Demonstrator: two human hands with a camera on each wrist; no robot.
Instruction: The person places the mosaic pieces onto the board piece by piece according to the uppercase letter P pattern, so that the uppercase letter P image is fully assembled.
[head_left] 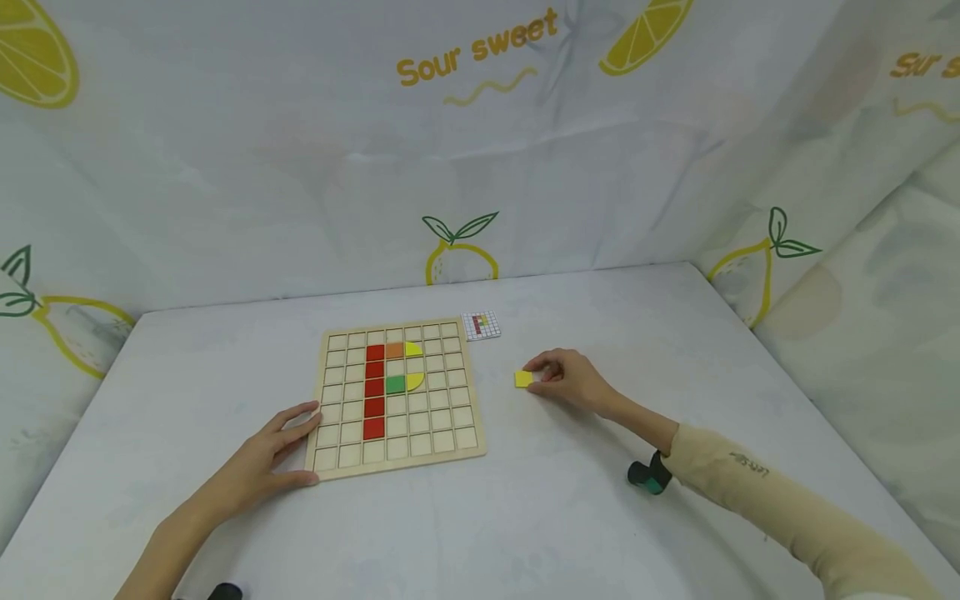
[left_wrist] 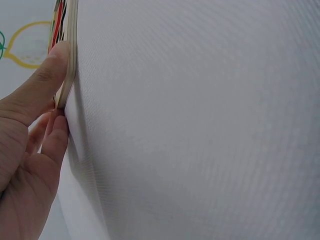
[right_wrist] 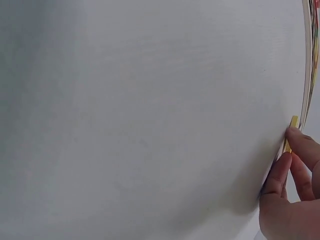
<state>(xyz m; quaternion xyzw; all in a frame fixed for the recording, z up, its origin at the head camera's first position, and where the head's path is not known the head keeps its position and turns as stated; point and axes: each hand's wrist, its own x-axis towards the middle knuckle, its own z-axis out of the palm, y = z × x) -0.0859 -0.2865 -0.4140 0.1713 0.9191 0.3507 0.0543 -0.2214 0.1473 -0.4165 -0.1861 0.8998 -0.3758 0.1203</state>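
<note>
A wooden grid board (head_left: 397,447) lies flat on the table, bearing several red squares (head_left: 374,387) in one column. To the right of that column are an orange square (head_left: 394,350), a green square (head_left: 395,384) and two yellow rounded pieces (head_left: 415,382). My left hand (head_left: 258,462) touches the board's left edge, fingers spread along it and thumb at the near corner. In the left wrist view the thumb lies against the board's side (left_wrist: 71,50). To the right of the board, my right hand (head_left: 573,382) pinches a yellow square tile (head_left: 522,379) between thumb and fingers, low over the table.
A small pattern card (head_left: 482,325) lies at the board's far right corner, printed with a similar coloured figure. A black and green object (head_left: 649,475) shows by the right forearm. A lemon-print cloth (head_left: 585,192) hangs behind the white table (head_left: 570,517).
</note>
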